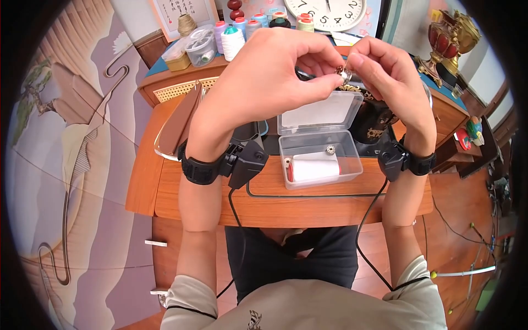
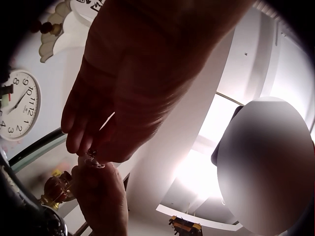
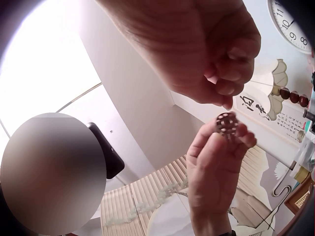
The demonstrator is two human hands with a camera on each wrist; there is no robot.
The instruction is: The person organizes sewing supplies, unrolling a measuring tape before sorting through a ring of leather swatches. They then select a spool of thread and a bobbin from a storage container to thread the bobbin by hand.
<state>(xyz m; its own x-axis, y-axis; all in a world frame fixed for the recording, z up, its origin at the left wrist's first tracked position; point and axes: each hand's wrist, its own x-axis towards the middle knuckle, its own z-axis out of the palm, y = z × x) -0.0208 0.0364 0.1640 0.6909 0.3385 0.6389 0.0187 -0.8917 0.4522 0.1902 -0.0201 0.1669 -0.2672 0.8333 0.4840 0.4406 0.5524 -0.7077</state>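
A small metal bobbin with holes (image 3: 227, 124) is pinched between the thumb and fingers of the left hand (image 1: 275, 77), raised above the desk. Close beside it the right hand (image 1: 393, 82) has thumb and index finger pressed together at the bobbin's edge; whether a thread lies between them is too small to tell. Below the hands stands an open clear plastic box (image 1: 352, 165), its lid tilted back. Inside it lie a white thread spool (image 1: 314, 169) and another metal bobbin (image 1: 330, 149).
Thread cones (image 1: 233, 44), clear containers (image 1: 201, 47) and a white clock (image 1: 330, 12) stand along the back. A brown case (image 1: 184, 118) lies on the left of the wooden desk (image 1: 264, 209). A black object with gold patterns (image 1: 373, 124) is right of the box.
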